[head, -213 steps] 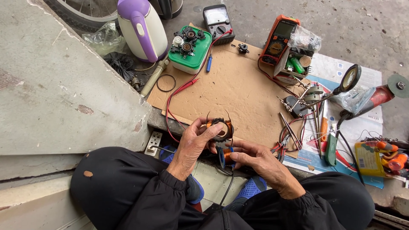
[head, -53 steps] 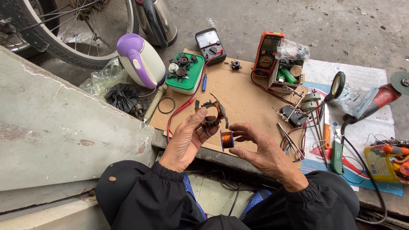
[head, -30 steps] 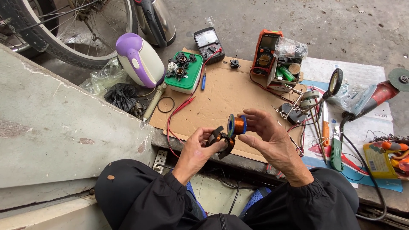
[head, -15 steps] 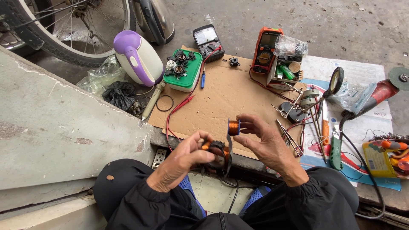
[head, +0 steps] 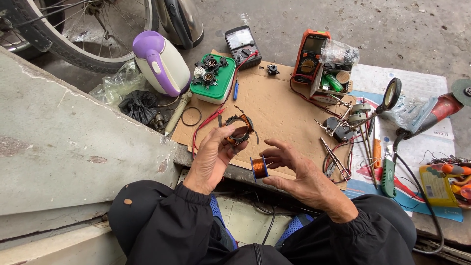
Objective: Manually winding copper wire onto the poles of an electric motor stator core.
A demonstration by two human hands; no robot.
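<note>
From the head camera we look down on our own two hands above the near edge of the cardboard sheet (head: pixel 289 105), and we place everything else from that sheet.

Our left hand (head: pixel 212 156) is over the sheet's near left part, fingers curled around a small ring-shaped stator core (head: pixel 237 130) with dark tabs and orange winding on it. That grip is closed on the core, thumb on the near side. Our right hand (head: pixel 299 169) is just off the sheet's near edge with its fingers spread and loose. The little spool of copper wire (head: pixel 259 168) sits just beside its fingertips; whether they pinch it or merely touch it we cannot tell, and any strand running from spool to core is too fine to make out.

As for progress, we judge the winding partly done — some copper already shows on the core, yet the spool is far from spent and nothing looks tied off or soldered.

At the sheet's far left stands the green box (head: pixel 212 84) with more small coils on top, and beyond it the purple and white kettle (head: pixel 161 61). At the far right is the orange multimeter (head: pixel 311 55), untouched — its leads trail across the sheet.
</note>
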